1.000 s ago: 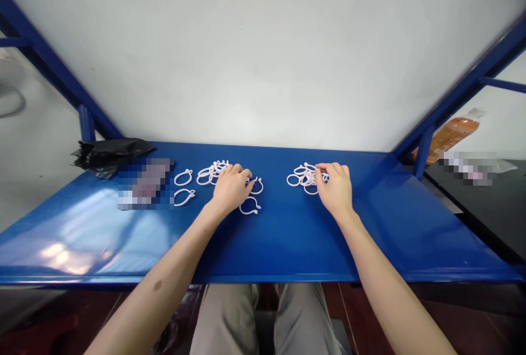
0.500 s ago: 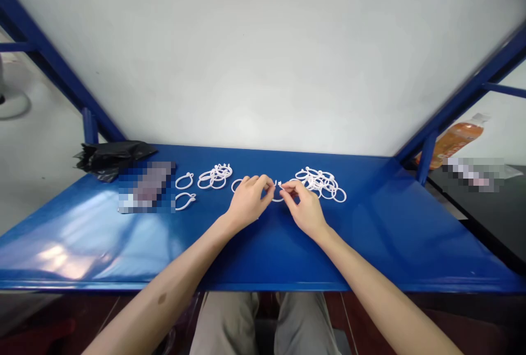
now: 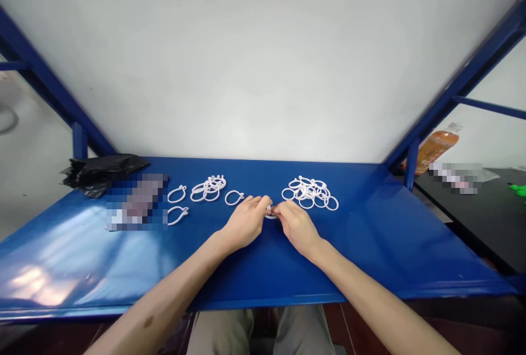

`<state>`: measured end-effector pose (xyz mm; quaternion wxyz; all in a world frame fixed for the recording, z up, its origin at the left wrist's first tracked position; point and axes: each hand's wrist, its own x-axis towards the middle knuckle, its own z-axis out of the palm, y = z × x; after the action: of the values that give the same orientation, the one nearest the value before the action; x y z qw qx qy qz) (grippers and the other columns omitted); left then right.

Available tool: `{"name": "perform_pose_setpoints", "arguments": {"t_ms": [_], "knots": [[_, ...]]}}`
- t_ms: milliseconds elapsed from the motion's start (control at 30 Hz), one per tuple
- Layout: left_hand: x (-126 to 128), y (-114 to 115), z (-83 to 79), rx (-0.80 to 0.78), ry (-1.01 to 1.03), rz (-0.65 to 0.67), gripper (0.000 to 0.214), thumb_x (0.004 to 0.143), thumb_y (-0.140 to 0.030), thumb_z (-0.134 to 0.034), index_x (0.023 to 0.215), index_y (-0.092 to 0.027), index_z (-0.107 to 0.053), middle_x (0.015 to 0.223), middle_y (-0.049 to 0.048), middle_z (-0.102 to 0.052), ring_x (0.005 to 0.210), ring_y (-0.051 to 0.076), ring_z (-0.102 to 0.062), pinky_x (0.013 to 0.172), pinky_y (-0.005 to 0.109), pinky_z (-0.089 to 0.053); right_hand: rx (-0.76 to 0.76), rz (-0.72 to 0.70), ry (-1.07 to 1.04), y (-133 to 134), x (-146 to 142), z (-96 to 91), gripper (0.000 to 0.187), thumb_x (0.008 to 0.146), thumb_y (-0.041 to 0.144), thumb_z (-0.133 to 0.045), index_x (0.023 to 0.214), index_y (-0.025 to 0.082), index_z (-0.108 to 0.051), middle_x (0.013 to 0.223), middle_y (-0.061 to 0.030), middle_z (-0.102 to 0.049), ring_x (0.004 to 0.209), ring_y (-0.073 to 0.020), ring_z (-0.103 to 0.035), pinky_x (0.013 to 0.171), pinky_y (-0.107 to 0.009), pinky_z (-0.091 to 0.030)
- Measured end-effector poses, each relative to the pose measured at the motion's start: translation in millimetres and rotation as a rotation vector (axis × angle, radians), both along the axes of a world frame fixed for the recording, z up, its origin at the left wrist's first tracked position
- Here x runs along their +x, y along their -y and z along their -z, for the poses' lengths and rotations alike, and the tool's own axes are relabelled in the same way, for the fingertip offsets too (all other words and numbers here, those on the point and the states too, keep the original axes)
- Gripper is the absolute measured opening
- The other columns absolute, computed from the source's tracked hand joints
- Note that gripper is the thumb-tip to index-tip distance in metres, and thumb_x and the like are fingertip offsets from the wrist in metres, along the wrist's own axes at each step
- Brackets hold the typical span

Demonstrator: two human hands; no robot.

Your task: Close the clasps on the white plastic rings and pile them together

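Both hands meet at the middle of the blue table (image 3: 370, 256). My left hand (image 3: 245, 222) and my right hand (image 3: 296, 225) pinch one white ring (image 3: 270, 212) between the fingertips, just above the table. One heap of rings (image 3: 311, 193) lies just behind the right hand, a smaller heap (image 3: 208, 188) behind the left.
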<state>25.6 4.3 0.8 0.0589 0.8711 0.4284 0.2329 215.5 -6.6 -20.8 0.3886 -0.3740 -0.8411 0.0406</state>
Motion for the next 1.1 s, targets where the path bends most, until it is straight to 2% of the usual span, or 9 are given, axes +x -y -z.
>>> {"name": "perform_pose_setpoints", "arguments": {"t_ms": [100, 200, 300, 400, 533, 700, 900, 1000, 1100], "knots": [[-2, -3, 2.9, 0.013, 0.079, 0.028, 0.022, 0.091, -0.008, -0.041, 0.096, -0.022, -0.057, 0.095, 0.007, -0.072, 0.085, 0.023, -0.066, 0.081, 0.035, -0.049, 0.016, 0.003, 0.01, 0, 0, -1.8, 0.025, 0.101, 0.012, -0.044, 0.09, 0.023, -0.063, 0.084, -0.0051, -0.068, 0.079, -0.0197, -0.064, 0.071, -0.032, -0.055], [-2, -5, 0.5, -0.073, 0.237, 0.028, 0.018, 0.096, -0.015, -0.042, 0.099, -0.022, -0.058, 0.1, 0.006, -0.073, 0.089, 0.021, -0.068, 0.08, 0.033, -0.051, 0.029, 0.018, -0.043, -1, -3, -6.1, 0.022, 0.103, 0.017, -0.045, 0.092, 0.024, -0.063, 0.085, -0.0052, -0.069, 0.08, -0.02, -0.064, 0.071, -0.033, -0.055], [-1, -5, -5.9, -0.215, 0.444, 0.01, 0.013, 0.099, -0.023, -0.045, 0.098, -0.022, -0.058, 0.096, 0.0029, -0.074, 0.086, 0.017, -0.069, 0.077, 0.028, -0.052, 0.039, 0.042, -0.153, -2, -7, -10.4, 0.018, 0.104, 0.022, -0.047, 0.095, 0.024, -0.063, 0.088, -0.0056, -0.07, 0.082, -0.0203, -0.065, 0.074, -0.034, -0.055], [-1, -4, -10.1, -0.276, 0.529, 0.014, 0.012, 0.098, -0.027, -0.049, 0.094, -0.022, -0.059, 0.088, 0.0004, -0.074, 0.078, 0.014, -0.069, 0.074, 0.025, -0.051, 0.014, 0.044, -0.186, -2, -9, -11.8, 0.017, 0.104, 0.023, -0.048, 0.096, 0.024, -0.063, 0.089, -0.0057, -0.07, 0.083, -0.0205, -0.065, 0.075, -0.035, -0.055], [-2, -2, -7.9, -0.226, 0.458, 0.023, 0.014, 0.097, -0.021, -0.048, 0.088, -0.022, -0.059, 0.087, 0.0005, -0.074, 0.08, 0.015, -0.069, 0.074, 0.025, -0.05, -0.004, 0.017, -0.121, 0, -5, -9.7, 0.019, 0.103, 0.02, -0.048, 0.093, 0.023, -0.063, 0.087, -0.0056, -0.07, 0.082, -0.02, -0.064, 0.073, -0.034, -0.054], [-1, -1, -3.4, -0.109, 0.3, 0.035, 0.018, 0.097, -0.019, -0.046, 0.086, -0.023, -0.06, 0.088, 0.0022, -0.072, 0.085, 0.019, -0.067, 0.078, 0.029, -0.049, 0.051, -0.013, 0.019, 1, 2, -7.3, 0.025, 0.104, 0.016, -0.043, 0.09, 0.023, -0.063, 0.083, -0.0047, -0.068, 0.079, -0.0187, -0.063, 0.07, -0.031, -0.053], [-7, -8, -11.9, -0.103, 0.196, 0.021, 0.017, 0.101, -0.029, -0.048, 0.101, -0.023, -0.065, 0.098, 0.0032, -0.073, 0.093, 0.02, -0.066, 0.085, 0.032, -0.051, 0.112, 0.106, 0.08, -5, -3, -9.7, 0.021, 0.105, 0.02, -0.044, 0.098, 0.021, -0.063, 0.088, -0.0065, -0.068, 0.084, -0.0202, -0.063, 0.074, -0.033, -0.054], [-20, -19, -14.5, 0.008, 0.108, -0.089, 0.025, 0.102, -0.034, -0.047, 0.111, -0.022, -0.066, 0.109, 0.0061, -0.073, 0.103, 0.024, -0.064, 0.092, 0.038, -0.051, 0.113, 0.186, 0.073, -13, 6, -14.4, 0.015, 0.103, 0.02, -0.049, 0.101, 0.02, -0.064, 0.096, -0.0085, -0.068, 0.093, -0.0233, -0.064, 0.083, -0.037, -0.054], [-36, -30, -12.4, 0.1, -0.022, -0.3, 0.029, 0.099, -0.021, -0.043, 0.116, -0.017, -0.066, 0.115, 0.0112, -0.071, 0.109, 0.028, -0.063, 0.101, 0.045, -0.047, 0.089, 0.281, 0.011, -22, 28, -19.1, 0.015, 0.101, 0.02, -0.05, 0.102, 0.021, -0.065, 0.1, -0.0098, -0.067, 0.096, -0.0248, -0.064, 0.084, -0.04, -0.054]]}}
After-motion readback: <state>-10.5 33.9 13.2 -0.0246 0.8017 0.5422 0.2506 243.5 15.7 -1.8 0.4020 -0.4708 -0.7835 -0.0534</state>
